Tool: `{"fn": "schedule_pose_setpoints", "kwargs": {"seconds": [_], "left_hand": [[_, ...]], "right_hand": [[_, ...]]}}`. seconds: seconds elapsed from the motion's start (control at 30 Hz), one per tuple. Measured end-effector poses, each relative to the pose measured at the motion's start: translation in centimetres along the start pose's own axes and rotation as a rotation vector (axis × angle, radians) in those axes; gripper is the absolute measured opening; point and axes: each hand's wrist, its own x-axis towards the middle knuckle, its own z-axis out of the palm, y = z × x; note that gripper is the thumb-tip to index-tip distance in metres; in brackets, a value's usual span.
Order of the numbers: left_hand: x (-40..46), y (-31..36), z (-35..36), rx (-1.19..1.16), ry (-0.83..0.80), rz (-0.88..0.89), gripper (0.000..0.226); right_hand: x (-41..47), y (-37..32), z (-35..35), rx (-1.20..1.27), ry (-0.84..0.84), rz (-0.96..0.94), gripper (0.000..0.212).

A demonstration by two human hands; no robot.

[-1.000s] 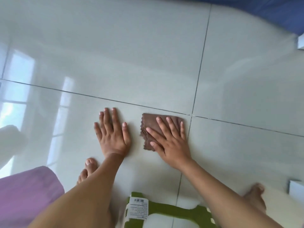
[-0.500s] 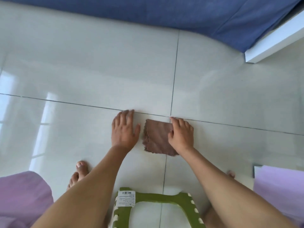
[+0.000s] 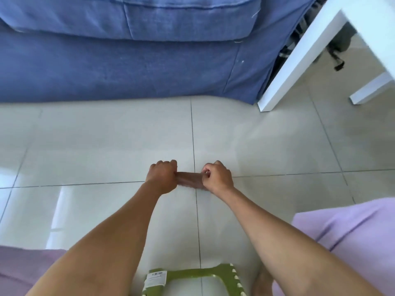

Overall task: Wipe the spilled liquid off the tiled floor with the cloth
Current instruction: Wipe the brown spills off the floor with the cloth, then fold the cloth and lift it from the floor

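A small brown cloth (image 3: pixel 189 180) is stretched between my two hands just above the pale tiled floor (image 3: pixel 106 146), over the crossing of two grout lines. My left hand (image 3: pixel 162 175) is fisted on the cloth's left edge. My right hand (image 3: pixel 217 175) pinches its right edge with curled fingers. Most of the cloth hides behind my hands; only a narrow blurred strip shows. I cannot make out any liquid on the glossy tiles.
A blue sofa (image 3: pixel 128 56) fills the far side. A white table leg (image 3: pixel 299 56) slants down at the right. A green stool (image 3: pixel 192 278) sits under me at the bottom edge, with my lilac-clad knees (image 3: pixel 352 236) on either side.
Both hands were flat on the floor, the right one pressing the cloth. Now both have closed on the cloth's edges and lifted it. The view has tilted up towards the sofa.
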Motion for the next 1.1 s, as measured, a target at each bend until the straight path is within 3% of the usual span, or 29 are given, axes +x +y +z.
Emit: {"fn": "schedule_pose_setpoints", "kwargs": {"seconds": [0.2, 0.57, 0.8, 0.93, 1.1], "left_hand": [[2.3, 4.9, -11.2, -0.028, 0.115, 0.030, 0.030], [4.9, 19.8, -25.0, -0.612, 0.366, 0.319, 0.009], [3.6, 31.4, -29.8, -0.961, 0.303, 0.490, 0.017], [2.3, 36.5, -31.9, -1.003, 0.225, 0.548, 0.018], [1.6, 38.3, -33.6, -0.988, 0.318, 0.562, 0.020]], "right_hand": [[1.6, -1.9, -10.2, 0.108, 0.237, -0.085, 0.028], [0.3, 1.3, -32.3, 0.285, 0.694, -0.053, 0.030], [-4.2, 5.8, -43.5, 0.446, 0.935, -0.079, 0.027], [-5.5, 8.6, -47.8, 0.480, 1.041, -0.068, 0.027], [-4.3, 8.6, -49.8, 0.582, 1.075, -0.074, 0.030]]}}
